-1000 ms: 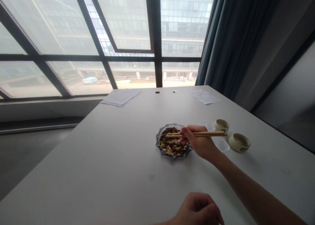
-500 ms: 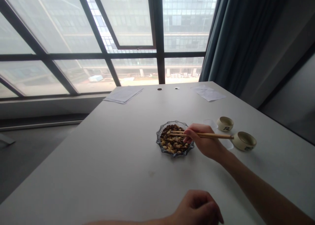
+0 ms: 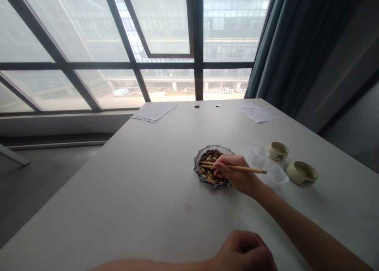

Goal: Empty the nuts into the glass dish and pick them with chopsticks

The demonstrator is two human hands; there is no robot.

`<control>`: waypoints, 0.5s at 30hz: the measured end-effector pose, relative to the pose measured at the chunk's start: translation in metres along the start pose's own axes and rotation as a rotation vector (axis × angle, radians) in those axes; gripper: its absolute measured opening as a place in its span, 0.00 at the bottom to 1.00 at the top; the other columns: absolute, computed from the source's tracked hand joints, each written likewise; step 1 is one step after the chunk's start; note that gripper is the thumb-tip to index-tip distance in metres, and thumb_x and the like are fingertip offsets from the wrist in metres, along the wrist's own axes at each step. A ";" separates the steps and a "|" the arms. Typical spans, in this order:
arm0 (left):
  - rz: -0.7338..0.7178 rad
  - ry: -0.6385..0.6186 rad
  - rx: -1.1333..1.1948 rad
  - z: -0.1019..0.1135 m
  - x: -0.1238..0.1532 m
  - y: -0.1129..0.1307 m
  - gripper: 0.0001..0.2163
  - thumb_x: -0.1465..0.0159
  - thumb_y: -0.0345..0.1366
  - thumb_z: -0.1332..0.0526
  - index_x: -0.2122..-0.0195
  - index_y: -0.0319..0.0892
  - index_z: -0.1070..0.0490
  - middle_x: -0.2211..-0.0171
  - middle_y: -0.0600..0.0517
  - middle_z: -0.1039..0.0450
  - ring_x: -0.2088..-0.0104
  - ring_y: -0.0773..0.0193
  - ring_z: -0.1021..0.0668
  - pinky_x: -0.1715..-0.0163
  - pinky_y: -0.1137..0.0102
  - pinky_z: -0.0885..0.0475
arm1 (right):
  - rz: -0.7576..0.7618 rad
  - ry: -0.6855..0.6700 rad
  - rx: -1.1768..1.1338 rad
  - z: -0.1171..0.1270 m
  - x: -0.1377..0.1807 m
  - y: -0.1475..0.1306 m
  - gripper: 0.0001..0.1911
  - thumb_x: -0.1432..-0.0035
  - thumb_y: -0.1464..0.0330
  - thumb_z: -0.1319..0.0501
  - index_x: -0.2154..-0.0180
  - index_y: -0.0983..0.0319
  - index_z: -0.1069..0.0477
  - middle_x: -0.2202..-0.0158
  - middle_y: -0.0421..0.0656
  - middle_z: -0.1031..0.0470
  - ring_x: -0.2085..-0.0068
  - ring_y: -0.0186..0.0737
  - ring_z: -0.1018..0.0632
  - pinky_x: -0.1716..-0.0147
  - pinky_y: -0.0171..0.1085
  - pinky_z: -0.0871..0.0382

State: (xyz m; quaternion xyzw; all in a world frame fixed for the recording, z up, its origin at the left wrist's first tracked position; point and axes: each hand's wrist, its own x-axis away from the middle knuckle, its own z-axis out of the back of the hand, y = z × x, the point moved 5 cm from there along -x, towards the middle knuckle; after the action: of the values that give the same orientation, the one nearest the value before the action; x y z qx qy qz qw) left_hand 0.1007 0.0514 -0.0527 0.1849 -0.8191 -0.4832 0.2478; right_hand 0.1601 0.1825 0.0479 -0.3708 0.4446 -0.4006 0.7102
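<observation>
My right hand [image 3: 235, 171] is closed around a pair of wooden chopsticks [image 3: 247, 169]. Their thin tips reach left into a scalloped glass bowl [image 3: 197, 170], slightly apart among the contents. Inside lie mixed striped sunflower seeds, pale pistachio-like nuts and peanuts [image 3: 211, 178]. Part of the bowl's right side is hidden behind my right hand. Whether the tips pinch a piece is too small to tell. At the bottom edge, my left hand [image 3: 245, 251] rests on the table with its fingers curled in; nothing shows in it, and its lower part is cut off by the frame.
Right of the bowl stand two clear plastic containers [image 3: 258, 154] and two cream ceramic cups [image 3: 302, 173] with dark markings. Paper sheets [image 3: 155, 112] lie at the far left of the white table [image 3: 142, 180], and more papers [image 3: 259, 113] at the far right.
My right hand has shifted, taking the chopsticks' tips further to the left within the bowl and lower. Both clear containers show more fully. The view has turned slightly left.
</observation>
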 end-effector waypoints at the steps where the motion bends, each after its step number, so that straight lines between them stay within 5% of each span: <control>1: -0.002 -0.002 0.001 0.000 0.000 -0.001 0.32 0.50 0.69 0.36 0.75 0.37 0.29 0.78 0.52 0.33 0.78 0.71 0.34 0.76 0.72 0.44 | -0.008 -0.001 -0.006 -0.001 0.000 0.002 0.19 0.34 0.55 0.39 0.71 0.61 0.23 0.70 0.44 0.21 0.69 0.39 0.21 0.69 0.36 0.25; 15: -0.018 -0.015 0.029 -0.001 -0.001 0.000 0.33 0.50 0.70 0.36 0.74 0.37 0.28 0.79 0.53 0.35 0.79 0.72 0.36 0.76 0.71 0.44 | -0.114 0.157 -0.148 -0.003 0.006 0.020 0.23 0.37 0.50 0.38 0.71 0.62 0.22 0.71 0.45 0.19 0.71 0.43 0.18 0.70 0.38 0.22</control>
State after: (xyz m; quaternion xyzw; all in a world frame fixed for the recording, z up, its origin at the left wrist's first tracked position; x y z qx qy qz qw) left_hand 0.1015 0.0511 -0.0528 0.1922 -0.8260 -0.4751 0.2345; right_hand 0.1634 0.1844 0.0272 -0.4142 0.5054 -0.4342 0.6200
